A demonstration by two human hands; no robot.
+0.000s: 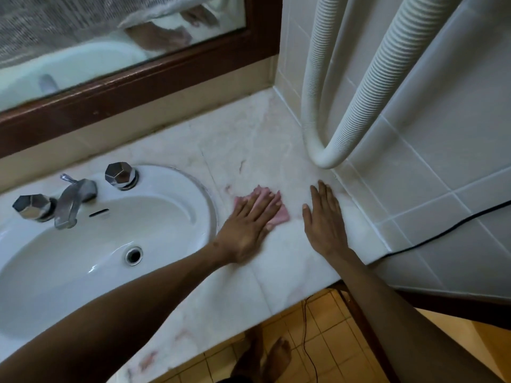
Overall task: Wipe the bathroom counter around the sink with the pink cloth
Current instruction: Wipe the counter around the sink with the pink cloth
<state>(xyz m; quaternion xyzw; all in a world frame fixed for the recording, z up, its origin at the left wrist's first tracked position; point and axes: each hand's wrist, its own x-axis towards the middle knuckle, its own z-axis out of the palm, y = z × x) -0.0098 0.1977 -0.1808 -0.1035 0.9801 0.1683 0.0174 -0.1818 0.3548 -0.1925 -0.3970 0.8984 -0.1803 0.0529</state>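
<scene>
The pink cloth [280, 215] lies on the pale marble counter [249, 139], just right of the white oval sink [110, 244]. My left hand [249, 225] is pressed flat on the cloth with fingers spread, covering most of it; only its far and right edges show. My right hand [322, 217] rests palm down and flat on the bare counter a little to the right of the cloth, near the tiled wall, holding nothing.
A chrome tap [73, 201] with two faceted knobs stands at the sink's back. A wood-framed mirror [132, 87] runs behind the counter. A white ribbed hose [329, 150] loops down against the tiled wall [428, 150] at the right. A black cable crosses the tiles.
</scene>
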